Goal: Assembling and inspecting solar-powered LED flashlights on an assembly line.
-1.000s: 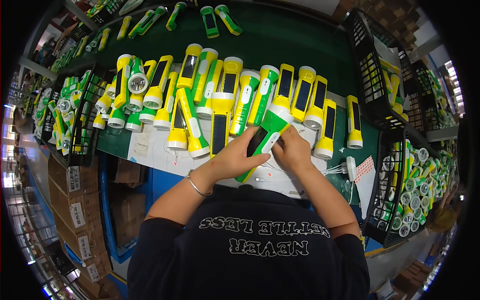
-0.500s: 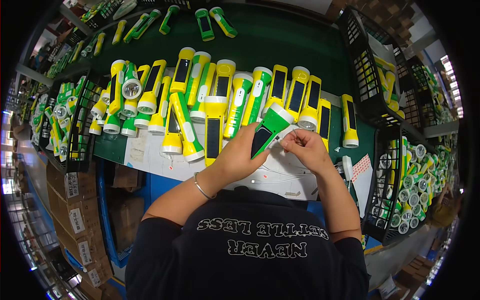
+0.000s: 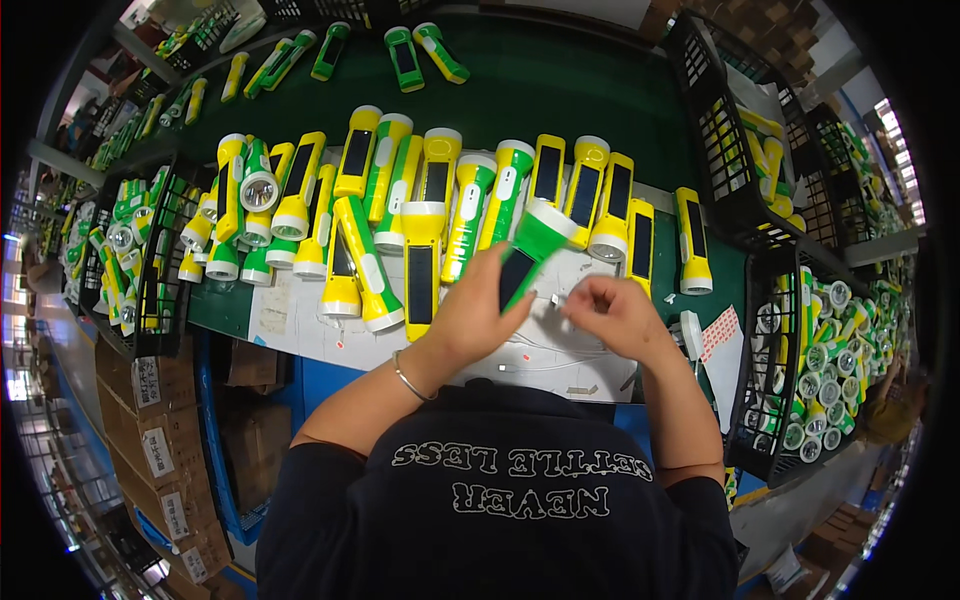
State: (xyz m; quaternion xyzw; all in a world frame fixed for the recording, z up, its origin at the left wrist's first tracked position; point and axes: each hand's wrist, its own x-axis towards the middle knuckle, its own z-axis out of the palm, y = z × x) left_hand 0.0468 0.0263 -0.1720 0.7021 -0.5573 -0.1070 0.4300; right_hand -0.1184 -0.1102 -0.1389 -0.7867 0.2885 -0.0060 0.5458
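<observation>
My left hand point(image 3: 475, 305) is wrapped round a green flashlight point(image 3: 545, 236) with a white head and a dark solar panel. The head points up and to the right, a little blurred. Just right of it, my right hand point(image 3: 612, 314) is closed in a pinch. At its fingertips shows a small white cable plug point(image 3: 556, 298), apart from the flashlight. A thin white cable point(image 3: 560, 352) trails over the white work surface point(image 3: 440, 362) below the hands. Beyond my left hand stands a yellow flashlight point(image 3: 421, 270) with a dark panel.
Many yellow and green flashlights lie in a row point(image 3: 390, 175) across the green table point(image 3: 560, 80). Crates of flashlights stand at the left point(image 3: 150, 270) and right point(image 3: 775, 370). A lone yellow flashlight point(image 3: 693, 240) and a sheet of red stickers point(image 3: 720, 335) lie to the right.
My right hand has drawn slightly down and away from the flashlight's side, and the white plug shows more plainly. The flashlight has shifted a little left in my left hand.
</observation>
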